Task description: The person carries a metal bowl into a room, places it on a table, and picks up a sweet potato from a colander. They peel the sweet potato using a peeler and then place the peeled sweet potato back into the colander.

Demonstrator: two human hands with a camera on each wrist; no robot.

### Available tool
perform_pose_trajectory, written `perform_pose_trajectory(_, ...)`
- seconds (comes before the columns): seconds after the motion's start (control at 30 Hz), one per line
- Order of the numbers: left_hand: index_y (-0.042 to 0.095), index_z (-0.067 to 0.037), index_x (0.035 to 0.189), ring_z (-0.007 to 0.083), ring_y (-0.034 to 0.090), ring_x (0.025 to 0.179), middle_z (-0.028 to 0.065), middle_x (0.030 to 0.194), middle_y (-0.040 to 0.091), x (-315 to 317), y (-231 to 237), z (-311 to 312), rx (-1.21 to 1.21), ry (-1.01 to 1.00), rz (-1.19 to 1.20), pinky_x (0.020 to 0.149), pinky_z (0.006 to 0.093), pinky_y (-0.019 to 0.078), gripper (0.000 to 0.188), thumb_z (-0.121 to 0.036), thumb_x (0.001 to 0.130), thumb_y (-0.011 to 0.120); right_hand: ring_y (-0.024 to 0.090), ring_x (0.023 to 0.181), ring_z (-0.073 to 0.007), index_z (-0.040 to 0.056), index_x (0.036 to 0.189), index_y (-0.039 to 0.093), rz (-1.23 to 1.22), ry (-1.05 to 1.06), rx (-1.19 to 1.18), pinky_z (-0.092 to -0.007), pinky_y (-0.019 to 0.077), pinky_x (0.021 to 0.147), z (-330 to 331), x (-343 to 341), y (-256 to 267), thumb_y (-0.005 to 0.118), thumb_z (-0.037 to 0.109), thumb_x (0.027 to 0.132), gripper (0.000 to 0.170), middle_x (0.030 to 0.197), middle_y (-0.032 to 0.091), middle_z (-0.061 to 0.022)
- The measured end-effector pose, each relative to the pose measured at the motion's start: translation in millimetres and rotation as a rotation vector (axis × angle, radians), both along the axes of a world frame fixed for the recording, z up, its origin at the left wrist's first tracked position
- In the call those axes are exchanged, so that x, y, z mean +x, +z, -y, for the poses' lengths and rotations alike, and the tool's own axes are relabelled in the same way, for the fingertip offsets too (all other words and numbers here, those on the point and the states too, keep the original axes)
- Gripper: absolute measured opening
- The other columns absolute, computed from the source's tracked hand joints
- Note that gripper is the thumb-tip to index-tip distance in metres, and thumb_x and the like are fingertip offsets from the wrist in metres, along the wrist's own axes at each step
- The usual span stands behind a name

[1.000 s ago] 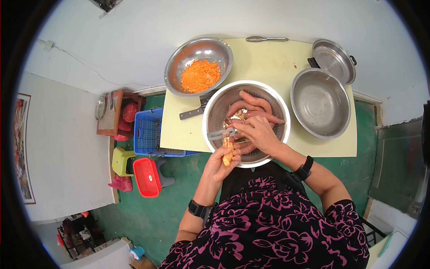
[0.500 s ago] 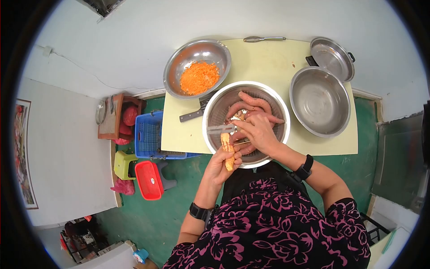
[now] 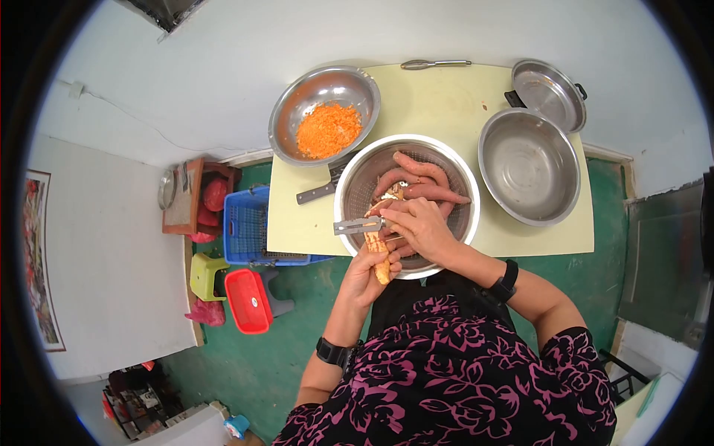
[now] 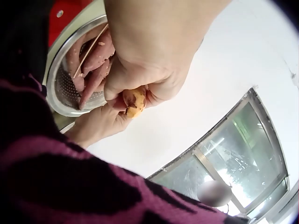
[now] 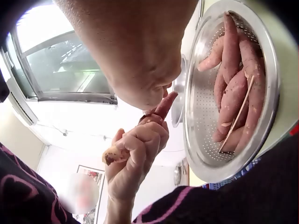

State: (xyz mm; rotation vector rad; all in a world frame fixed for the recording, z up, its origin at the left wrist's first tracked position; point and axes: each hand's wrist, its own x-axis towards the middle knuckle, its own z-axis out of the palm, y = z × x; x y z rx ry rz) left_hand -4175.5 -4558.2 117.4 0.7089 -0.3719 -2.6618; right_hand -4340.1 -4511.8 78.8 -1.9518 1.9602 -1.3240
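Observation:
My left hand [image 3: 363, 276] grips a partly peeled sweet potato [image 3: 376, 245] near its lower end, over the near left rim of a perforated steel colander [image 3: 342, 175]. Pale orange flesh shows on it, and its far end keeps reddish skin in the right wrist view. With my right hand [image 3: 428, 230] I hold a metal peeler [image 3: 355, 226], its flat frame lying across the sweet potato. Several unpeeled sweet potatoes [image 5: 233, 102] lie in the colander with a thin stick [image 5: 238, 114] across them. In the left wrist view, the held sweet potato's end [image 4: 135, 103] pokes out of the left fist.
A steel bowl [image 3: 357, 78] of shredded orange food [image 3: 327, 130] stands back left, beside a black-handled knife [image 3: 316, 193]. An empty steel basin [image 3: 529, 167] and a pan [image 3: 554, 89] are at the right. Tongs [image 3: 435, 65] lie along the table's back edge.
The peeler has shifted slightly up the sweet potato and then back toward me, and its frame has tilted. Both hands keep their hold, and the head view has drifted a little.

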Motion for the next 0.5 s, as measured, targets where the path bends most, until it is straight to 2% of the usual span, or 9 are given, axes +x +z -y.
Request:
perform_pose_trajectory(0.17,0.040,-0.001,0.115,0.0174,0.049,0.081,0.0093,0.095,0.049,0,-8,-1,0.080,0.031,-0.010,0.069,0.0281,0.0442,0.040,0.001,0.077,0.054,0.049,0.079,-0.0225,0.0145,0.106,0.061,-0.035,-0.011,-0.009,-0.0357,0.0360,0.069,0,0,-1,0.058,0.016,0.076,0.030,0.092,0.056,-0.0017)
perform_pose_trajectory(0.37,0.040,-0.001,0.115,0.0182,0.048,0.082,0.0105,0.097,0.049,3,-14,0,0.167,0.065,-0.025,0.070,0.0287,0.0443,0.041,0.002,0.076,0.053,0.049,0.079,-0.0228,0.0155,0.105,0.061,-0.034,-0.003,-0.027,-0.0355,0.0364,0.069,2,-2,-4,0.058,0.016,0.076,0.029,0.087,0.055,-0.0028)
perform_pose_trajectory(0.5,0.040,-0.001,0.116,0.0185,0.048,0.082,0.0105,0.097,0.049,3,-10,-1,0.207,0.065,-0.001,0.070,0.0287,0.0443,0.042,0.002,0.076,0.053,0.049,0.079,-0.0230,0.0161,0.105,0.061,0.015,-0.006,0.070,-0.0358,0.0364,0.069,5,-14,-18,0.059,0.016,0.077,0.029,0.086,0.054,-0.0035)
